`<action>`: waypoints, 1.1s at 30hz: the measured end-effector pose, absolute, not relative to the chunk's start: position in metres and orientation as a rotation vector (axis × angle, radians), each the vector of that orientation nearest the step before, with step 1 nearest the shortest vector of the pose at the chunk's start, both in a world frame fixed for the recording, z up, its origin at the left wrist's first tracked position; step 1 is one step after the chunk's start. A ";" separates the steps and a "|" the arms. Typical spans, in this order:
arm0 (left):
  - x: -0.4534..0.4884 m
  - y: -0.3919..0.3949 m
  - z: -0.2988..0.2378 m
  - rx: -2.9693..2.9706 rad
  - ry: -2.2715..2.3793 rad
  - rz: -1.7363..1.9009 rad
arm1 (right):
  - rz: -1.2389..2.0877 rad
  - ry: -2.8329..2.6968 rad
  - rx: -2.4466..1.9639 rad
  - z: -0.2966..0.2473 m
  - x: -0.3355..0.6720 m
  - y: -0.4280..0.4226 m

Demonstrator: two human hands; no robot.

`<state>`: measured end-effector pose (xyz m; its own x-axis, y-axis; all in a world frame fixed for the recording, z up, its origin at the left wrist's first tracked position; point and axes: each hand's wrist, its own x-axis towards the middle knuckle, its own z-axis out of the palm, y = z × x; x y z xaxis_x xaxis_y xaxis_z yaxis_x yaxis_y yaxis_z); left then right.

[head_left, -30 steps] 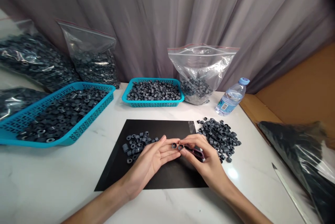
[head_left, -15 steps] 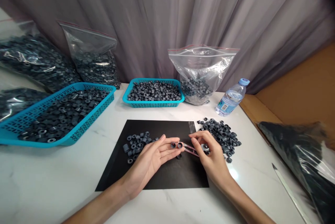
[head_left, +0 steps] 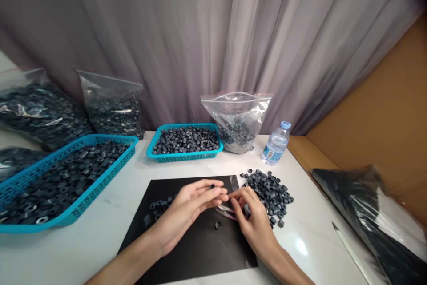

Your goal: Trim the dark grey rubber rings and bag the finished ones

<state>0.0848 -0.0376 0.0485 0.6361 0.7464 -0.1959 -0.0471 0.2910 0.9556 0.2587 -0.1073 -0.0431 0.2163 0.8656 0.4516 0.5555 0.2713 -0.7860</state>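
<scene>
A dark ring (head_left: 212, 186) shows among the fingers of the left hand (head_left: 187, 208), only its edge visible; the hand is stretched toward the right with its fingers lying close together, and I cannot tell how firmly they hold it. The right hand (head_left: 251, 217) is just to its right, thumb and index finger bent toward the left fingertips; whether they pinch anything, I cannot tell. A pink-handled tool (head_left: 229, 214) is between the 2 hands, its right end hidden by the right hand. Just on the near side of the left fingertips, 1 loose ring (head_left: 218, 225) lies on the black mat (head_left: 200, 254), touched by neither hand.

0.5 s ago, 2 rings showed plainly at the left fingers; now the left hand has turned and its thumb side covers most of the palm. The right hand has come closer to it. The view has tilted, so the desk (head_left: 131, 207) sits lower.
</scene>
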 end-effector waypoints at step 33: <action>0.191 0.106 0.227 3.539 0.422 0.564 | 0.275 -1.580 -1.380 -0.049 0.256 -0.105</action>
